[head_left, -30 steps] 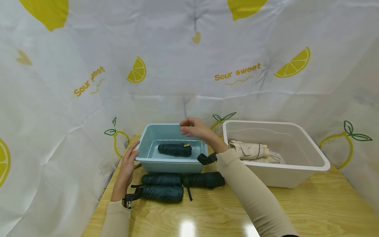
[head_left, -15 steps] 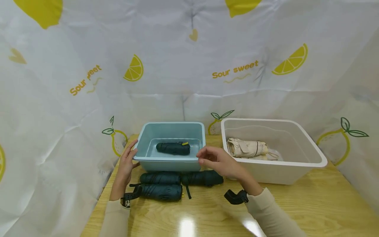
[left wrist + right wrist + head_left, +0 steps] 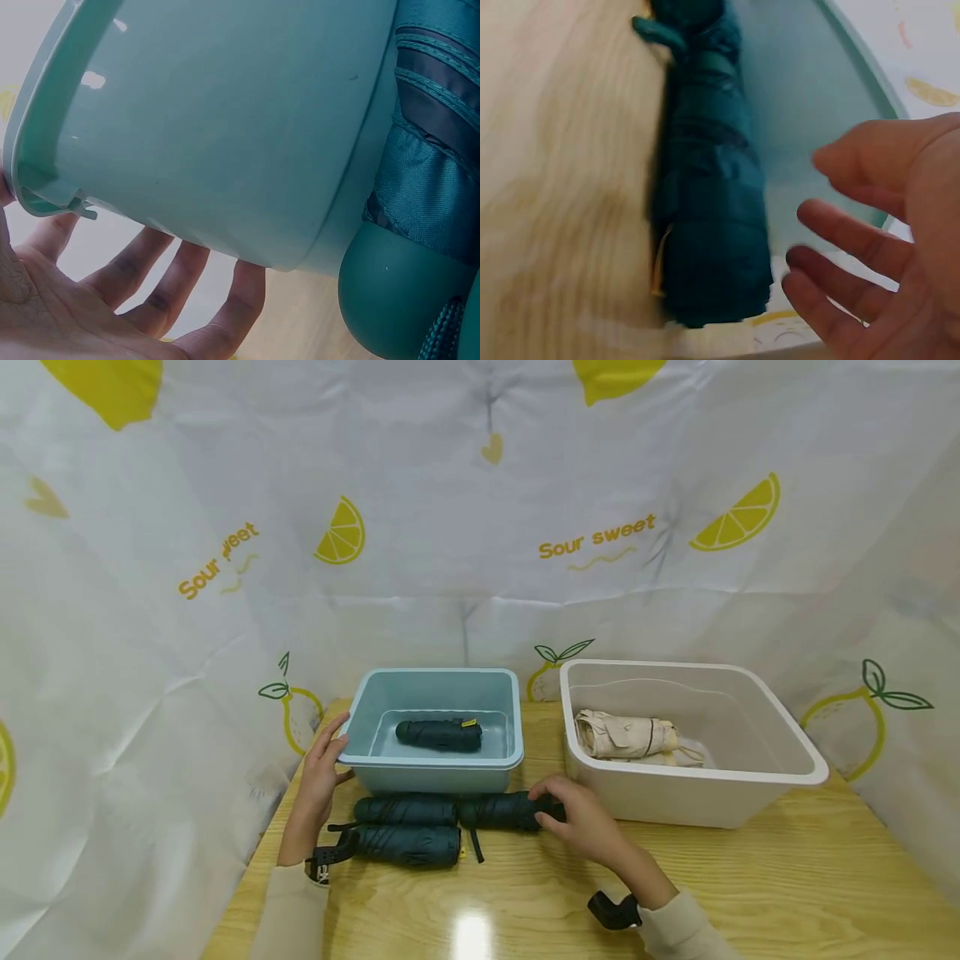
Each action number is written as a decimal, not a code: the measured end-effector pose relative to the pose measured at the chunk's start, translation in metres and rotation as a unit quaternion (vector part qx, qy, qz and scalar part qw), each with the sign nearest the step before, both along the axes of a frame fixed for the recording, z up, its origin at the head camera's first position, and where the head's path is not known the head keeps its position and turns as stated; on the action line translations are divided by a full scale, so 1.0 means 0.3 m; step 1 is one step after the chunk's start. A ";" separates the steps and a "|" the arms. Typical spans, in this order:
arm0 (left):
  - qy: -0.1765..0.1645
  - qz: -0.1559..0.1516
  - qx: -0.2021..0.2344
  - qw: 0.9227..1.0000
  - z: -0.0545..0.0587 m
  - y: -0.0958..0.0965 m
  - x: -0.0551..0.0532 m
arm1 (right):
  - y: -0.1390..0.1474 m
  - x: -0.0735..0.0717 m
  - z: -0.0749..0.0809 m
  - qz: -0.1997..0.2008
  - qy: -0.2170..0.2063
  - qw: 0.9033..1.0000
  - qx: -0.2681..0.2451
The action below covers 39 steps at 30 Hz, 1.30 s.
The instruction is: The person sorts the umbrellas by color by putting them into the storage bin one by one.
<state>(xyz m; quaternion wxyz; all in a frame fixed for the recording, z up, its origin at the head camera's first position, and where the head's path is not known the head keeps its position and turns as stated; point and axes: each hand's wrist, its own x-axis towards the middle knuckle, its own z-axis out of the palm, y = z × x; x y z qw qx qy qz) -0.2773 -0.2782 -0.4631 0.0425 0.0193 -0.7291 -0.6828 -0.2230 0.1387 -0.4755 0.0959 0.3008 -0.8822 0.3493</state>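
Observation:
A light blue plastic bin [image 3: 431, 777] stands at the back left, with one dark green folded umbrella [image 3: 438, 737] lying in it. My left hand [image 3: 317, 781] rests against the bin's left side, its fingers along the outer wall in the left wrist view. In front of the bin lie two more folded umbrellas, a rear one [image 3: 405, 811] and a front one [image 3: 408, 847]. To their right is a third dark green umbrella [image 3: 491, 812]. My right hand [image 3: 588, 827] hovers at that umbrella's right end, thumb and fingers apart; the right wrist view shows a gap between them and it.
A larger white bin [image 3: 675, 797] stands at the right, with a beige folded umbrella [image 3: 618, 735] at its left end. The wooden table [image 3: 750, 893] runs under everything. A lemon-print cloth [image 3: 420, 568] hangs behind and at both sides.
My right hand has come from above the blue bin, past its right front corner, down to the right-hand umbrella on the table. The left hand has stayed at the bin's side.

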 end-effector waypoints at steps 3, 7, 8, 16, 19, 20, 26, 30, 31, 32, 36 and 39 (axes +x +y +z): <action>-0.001 0.003 0.002 1.000 0.002 0.001 0.001 | 0.003 -0.002 -0.022 -0.005 0.020 0.999 0.041; -0.003 0.004 0.003 1.000 0.000 0.000 -0.001 | -0.001 0.002 -0.039 -0.019 0.008 0.998 0.066; -0.004 0.004 0.003 1.000 -0.002 -0.001 -0.002 | -0.004 0.004 -0.041 -0.024 -0.001 0.997 0.070; -0.002 0.001 0.002 1.000 -0.009 -0.001 -0.009 | -0.021 0.009 -0.044 -0.051 -0.049 0.992 0.108; -0.001 0.000 0.002 1.000 -0.010 0.000 -0.008 | -0.026 0.007 -0.047 -0.055 -0.052 0.990 0.115; 0.000 0.000 0.001 1.000 -0.011 0.000 -0.008 | -0.026 0.006 -0.048 -0.056 -0.054 0.990 0.117; 0.002 -0.001 0.004 1.000 -0.013 -0.004 -0.005 | -0.024 0.005 -0.047 -0.060 -0.073 0.988 0.125; 0.002 0.000 0.006 1.000 -0.010 -0.005 -0.004 | -0.015 0.005 -0.048 -0.057 -0.074 0.987 0.133; 0.002 0.001 0.006 1.000 -0.010 -0.005 -0.004 | -0.013 0.004 -0.048 -0.054 -0.073 0.987 0.132; 0.002 0.001 0.006 1.000 -0.010 -0.005 -0.005 | -0.011 0.003 -0.048 -0.053 -0.073 0.987 0.130; -0.001 0.002 0.006 1.000 -0.012 -0.005 -0.007 | -0.003 0.001 -0.050 -0.042 -0.061 0.990 0.119; -0.002 0.001 0.005 1.000 -0.014 -0.004 -0.009 | 0.002 -0.001 -0.054 -0.037 -0.047 0.992 0.108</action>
